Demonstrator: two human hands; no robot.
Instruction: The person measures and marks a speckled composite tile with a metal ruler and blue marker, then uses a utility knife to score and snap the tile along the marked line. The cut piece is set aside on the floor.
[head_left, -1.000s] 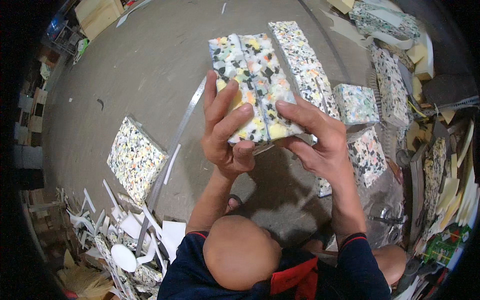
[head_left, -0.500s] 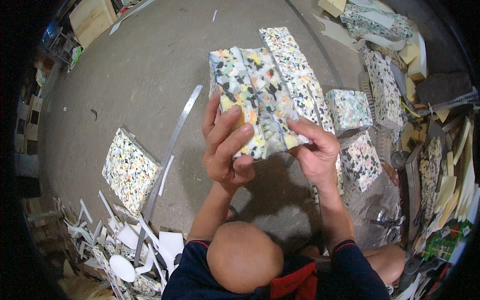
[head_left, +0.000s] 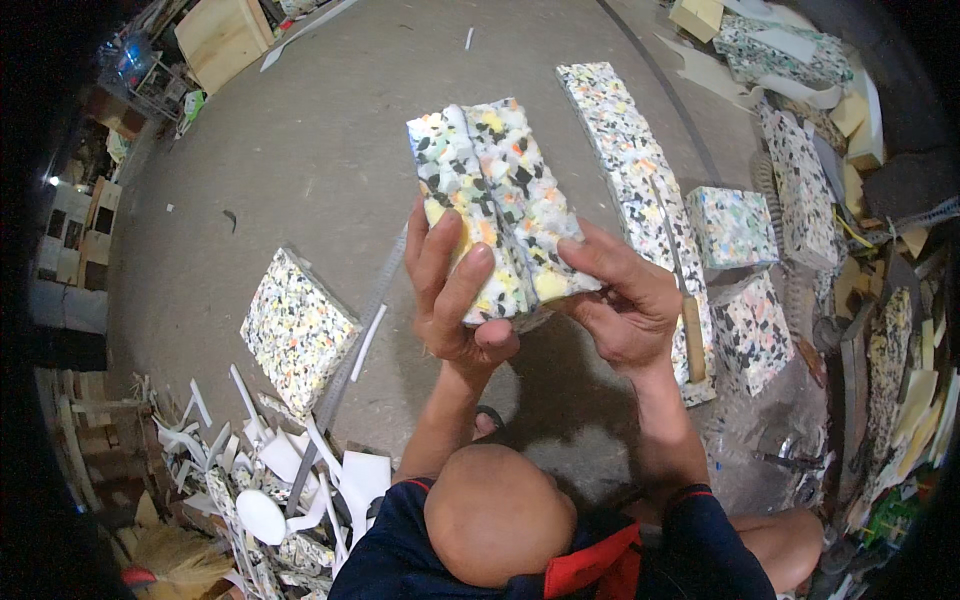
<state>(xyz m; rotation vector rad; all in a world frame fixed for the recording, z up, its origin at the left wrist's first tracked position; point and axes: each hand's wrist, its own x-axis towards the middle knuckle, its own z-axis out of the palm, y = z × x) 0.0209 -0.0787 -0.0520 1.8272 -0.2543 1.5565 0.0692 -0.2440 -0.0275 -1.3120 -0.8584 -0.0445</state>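
Between my two hands, above the floor, is a block of speckled foam (head_left: 530,190) in white, black, yellow and orange, with a lengthwise split down its top face. My left hand (head_left: 455,290) wraps the left side, fingers on the top face near its lower end. On the lower right corner, my right hand (head_left: 630,295) grips with the thumb on top; its other fingers are partly hidden beneath. Right of the hands, a long speckled foam board (head_left: 625,150) lies on the floor, bearing a thin-bladed knife with a wooden handle (head_left: 692,338).
A square foam slab (head_left: 295,335) and a metal ruler (head_left: 385,265) lie to the left. White foam scraps (head_left: 280,460) are heaped at lower left. Foam blocks (head_left: 735,228) stand at right, before a pile of offcuts (head_left: 900,380). A wooden panel (head_left: 222,40) leans at far left.
The block has turned in my hands, and its split looks narrower. It has moved left, away from the long board, where the knife now shows. The whole view has shifted slightly.
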